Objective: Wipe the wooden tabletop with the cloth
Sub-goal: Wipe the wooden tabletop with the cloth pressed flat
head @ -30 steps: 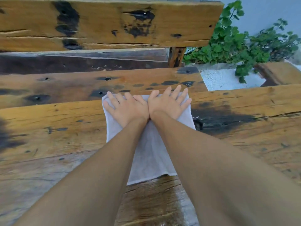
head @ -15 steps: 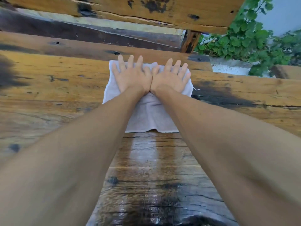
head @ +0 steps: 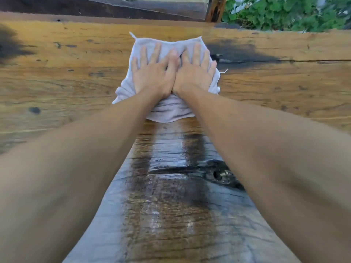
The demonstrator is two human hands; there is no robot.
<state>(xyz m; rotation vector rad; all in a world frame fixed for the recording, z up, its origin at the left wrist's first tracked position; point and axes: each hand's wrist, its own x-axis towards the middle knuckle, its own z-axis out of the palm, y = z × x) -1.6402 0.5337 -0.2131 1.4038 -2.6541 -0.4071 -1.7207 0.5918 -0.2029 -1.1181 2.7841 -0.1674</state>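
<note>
A white cloth (head: pixel 169 109) lies bunched on the wooden tabletop (head: pixel 66 82), toward its far edge. My left hand (head: pixel 152 73) and my right hand (head: pixel 193 73) press flat on the cloth side by side, thumbs touching, fingers spread and pointing away from me. The cloth's near part is wrinkled under my wrists. A wet, shiny streak (head: pixel 171 177) runs on the wood from the cloth back toward me, between my forearms.
Behind the table's far edge stand a dark wooden bench plank (head: pixel 95 6) and a wooden post (head: pixel 215 8). Green plants (head: pixel 284 14) fill the upper right. A dark stain (head: pixel 241 54) marks the wood right of the cloth.
Both hands have pushed the cloth farther away across the tabletop. The cloth has bunched up shorter, and the wet streak behind it has grown longer.
</note>
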